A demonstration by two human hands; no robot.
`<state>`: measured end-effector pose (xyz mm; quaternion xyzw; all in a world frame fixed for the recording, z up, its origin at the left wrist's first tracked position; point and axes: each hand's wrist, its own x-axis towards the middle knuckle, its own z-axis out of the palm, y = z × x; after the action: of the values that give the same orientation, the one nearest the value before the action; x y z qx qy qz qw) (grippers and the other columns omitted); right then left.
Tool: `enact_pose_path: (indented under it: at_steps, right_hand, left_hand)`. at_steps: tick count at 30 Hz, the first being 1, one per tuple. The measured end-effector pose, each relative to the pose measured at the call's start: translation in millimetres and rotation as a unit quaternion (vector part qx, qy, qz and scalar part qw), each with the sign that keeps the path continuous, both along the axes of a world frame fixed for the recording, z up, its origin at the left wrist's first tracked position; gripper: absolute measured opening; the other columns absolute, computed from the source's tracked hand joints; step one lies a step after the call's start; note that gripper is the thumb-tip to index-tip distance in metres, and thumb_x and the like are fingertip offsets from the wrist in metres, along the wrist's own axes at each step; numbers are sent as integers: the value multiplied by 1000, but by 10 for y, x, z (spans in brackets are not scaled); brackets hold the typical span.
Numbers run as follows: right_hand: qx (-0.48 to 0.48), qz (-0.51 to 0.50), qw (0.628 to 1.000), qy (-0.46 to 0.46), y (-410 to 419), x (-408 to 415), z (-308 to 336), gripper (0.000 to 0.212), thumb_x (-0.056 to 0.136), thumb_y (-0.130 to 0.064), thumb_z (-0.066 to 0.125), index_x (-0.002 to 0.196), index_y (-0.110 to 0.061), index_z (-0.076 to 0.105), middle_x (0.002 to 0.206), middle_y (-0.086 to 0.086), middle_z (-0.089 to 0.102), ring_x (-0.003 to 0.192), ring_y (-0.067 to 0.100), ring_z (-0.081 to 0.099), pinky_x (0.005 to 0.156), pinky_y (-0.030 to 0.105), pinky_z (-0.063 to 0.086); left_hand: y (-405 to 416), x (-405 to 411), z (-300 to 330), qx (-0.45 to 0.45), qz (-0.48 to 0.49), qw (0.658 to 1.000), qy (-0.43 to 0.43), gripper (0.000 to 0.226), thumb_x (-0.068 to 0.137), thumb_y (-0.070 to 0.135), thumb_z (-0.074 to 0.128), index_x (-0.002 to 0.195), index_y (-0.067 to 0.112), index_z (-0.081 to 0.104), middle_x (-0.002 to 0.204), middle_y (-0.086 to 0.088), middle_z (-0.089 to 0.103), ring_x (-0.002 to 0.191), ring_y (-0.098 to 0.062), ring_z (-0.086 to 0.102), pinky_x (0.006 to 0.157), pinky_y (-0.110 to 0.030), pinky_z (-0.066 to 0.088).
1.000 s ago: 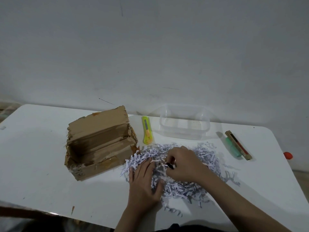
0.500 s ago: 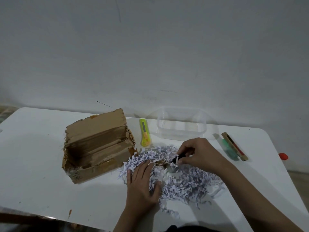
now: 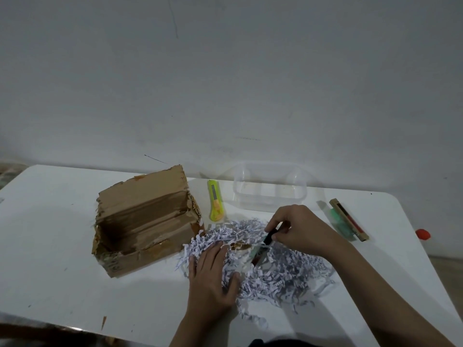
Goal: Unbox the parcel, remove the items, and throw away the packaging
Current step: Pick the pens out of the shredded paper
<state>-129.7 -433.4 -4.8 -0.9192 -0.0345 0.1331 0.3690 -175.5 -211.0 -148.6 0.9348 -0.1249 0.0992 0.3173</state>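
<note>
White table (image 3: 62, 221) against a plain grey wall (image 3: 225, 71). Clear plastic tub (image 3: 269, 194) at the back edge, upright. Yellow-green box cutter (image 3: 215, 200) lying flat just left of the tub. Small orange-red object (image 3: 423, 234) beyond the table's right edge, too blurred to tell what. Scrap of brown card (image 3: 103, 322) near the front left edge. Thin dark scratches on the wall.

No text, label or number can be read anywhere.
</note>
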Motion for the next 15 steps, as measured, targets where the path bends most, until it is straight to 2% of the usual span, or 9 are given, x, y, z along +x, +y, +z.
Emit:
enact_pose_path:
  at_steps: [3, 7, 12, 15]
  right_hand:
    - [15, -5, 1000, 3, -8, -10, -4, 15, 80, -6, 69, 85, -20, 73, 82, -7, 71, 74, 7, 68, 70, 27, 57]
    - [61, -43, 997, -37, -29, -21, -16, 1, 81, -18, 73, 81, -18, 72, 72, -5, 73, 67, 7, 69, 66, 23, 56]
    - [136, -107, 983, -62, -20, -50, -20, 15, 81, -24, 73, 76, -10, 68, 68, 0, 72, 60, 9, 71, 56, 20, 53]
    - [185, -141, 970, -74, -20, -77, -18, 20, 80, -23, 74, 73, -6, 65, 64, 3, 71, 57, 16, 71, 59, 31, 58]
  left_hand:
    - [4, -10, 2, -4, 0, 1000, 0, 61, 79, 45, 54, 137, 30, 43, 143, 16, 39, 137, -1, 24, 114, -46, 7]
    - [-1, -3, 9, -9, -3, 1000, -1, 61, 78, 44, 54, 136, 31, 43, 142, 18, 38, 137, 1, 23, 114, -49, 10]
    - [-7, -9, 31, -10, -3, 1000, 2, 59, 79, 46, 53, 135, 34, 42, 141, 22, 36, 136, 3, 23, 114, -49, 10]
    - [-1, -5, 25, -13, -2, 1000, 4, 59, 79, 48, 52, 135, 34, 42, 141, 22, 35, 137, 2, 23, 114, -51, 10]
